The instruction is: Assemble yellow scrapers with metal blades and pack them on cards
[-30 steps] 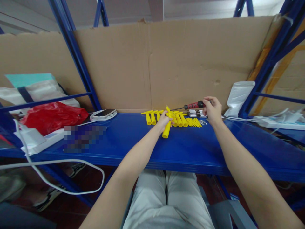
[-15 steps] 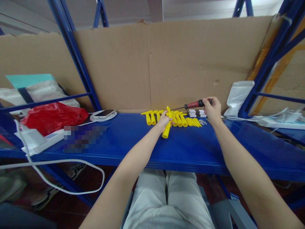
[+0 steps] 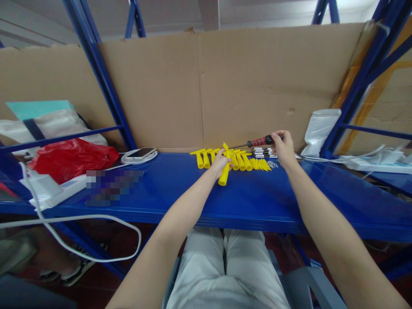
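Note:
My left hand (image 3: 220, 162) is closed around a yellow T-shaped plastic piece (image 3: 223, 176), its round hollow end toward me. In my right hand (image 3: 283, 148) is a screwdriver (image 3: 259, 141) with a red and black handle, held level at the handle's end. Its thin shaft points left and the tip meets the upper part of the yellow piece; the exact contact is too small to make out. Behind my left hand several similar yellow pieces (image 3: 206, 159) lie in a row. Right of them are flat yellow pointed pieces (image 3: 260, 165) and small silvery parts (image 3: 272, 164).
White-and-black strips (image 3: 263, 152) lie stacked behind the small parts. A phone (image 3: 144, 152) rests on a coiled white cable at left, near a red plastic bag (image 3: 77, 159) and a power strip (image 3: 69, 189). A cardboard sheet (image 3: 154, 86) backs the blue table (image 3: 180, 184). Another person's leg shows lower left.
The screwdriver's handle has turned slightly in my right hand, whose fingers have shifted on its end. The other person's foot at lower left has moved. My left hand keeps its hold.

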Motion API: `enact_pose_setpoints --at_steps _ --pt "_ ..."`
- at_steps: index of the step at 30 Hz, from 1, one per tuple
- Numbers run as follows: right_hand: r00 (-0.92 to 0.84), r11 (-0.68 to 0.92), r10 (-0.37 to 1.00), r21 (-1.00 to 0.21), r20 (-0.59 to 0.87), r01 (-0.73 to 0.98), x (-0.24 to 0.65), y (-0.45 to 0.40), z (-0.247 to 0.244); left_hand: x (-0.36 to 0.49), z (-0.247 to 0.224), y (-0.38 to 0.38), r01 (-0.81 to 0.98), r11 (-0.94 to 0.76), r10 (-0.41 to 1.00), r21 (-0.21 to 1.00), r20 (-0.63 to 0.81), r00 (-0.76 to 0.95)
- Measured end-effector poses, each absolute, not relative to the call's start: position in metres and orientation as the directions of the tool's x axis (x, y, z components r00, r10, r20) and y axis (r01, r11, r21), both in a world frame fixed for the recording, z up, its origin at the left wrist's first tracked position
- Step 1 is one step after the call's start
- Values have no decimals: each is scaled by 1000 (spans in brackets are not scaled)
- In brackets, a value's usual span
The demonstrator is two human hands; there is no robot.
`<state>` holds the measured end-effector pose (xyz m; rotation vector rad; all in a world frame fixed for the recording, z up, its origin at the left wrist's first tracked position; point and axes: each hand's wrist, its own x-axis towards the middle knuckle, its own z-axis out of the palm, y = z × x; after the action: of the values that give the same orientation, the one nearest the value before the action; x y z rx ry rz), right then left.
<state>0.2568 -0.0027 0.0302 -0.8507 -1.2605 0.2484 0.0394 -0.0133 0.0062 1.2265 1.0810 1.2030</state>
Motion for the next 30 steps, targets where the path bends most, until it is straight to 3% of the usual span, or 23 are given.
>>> enact_pose_setpoints --at_steps 5,7,13,20,24,30 --pt "391 622 504 -638 770 455 254 -9 32 41 7 -15 -58 -39 995 998 44 85" --pt "417 610 507 -656 754 445 253 -11 33 42 6 -15 -46 -45 996 998 49 80" --pt "396 535 767 -844 504 38 249 -15 37 42 6 -13 -62 -66 995 996 71 73" --pt "227 523 847 -831 481 -189 246 -24 44 41 7 -14 -84 -74 995 994 79 58" --pt "228 575 810 -807 540 -130 245 -22 43 42 5 -14 -86 -88 994 992 94 59" --pt "401 631 714 -776 574 -11 247 -14 38 42 4 -15 -60 -92 993 994 96 72"
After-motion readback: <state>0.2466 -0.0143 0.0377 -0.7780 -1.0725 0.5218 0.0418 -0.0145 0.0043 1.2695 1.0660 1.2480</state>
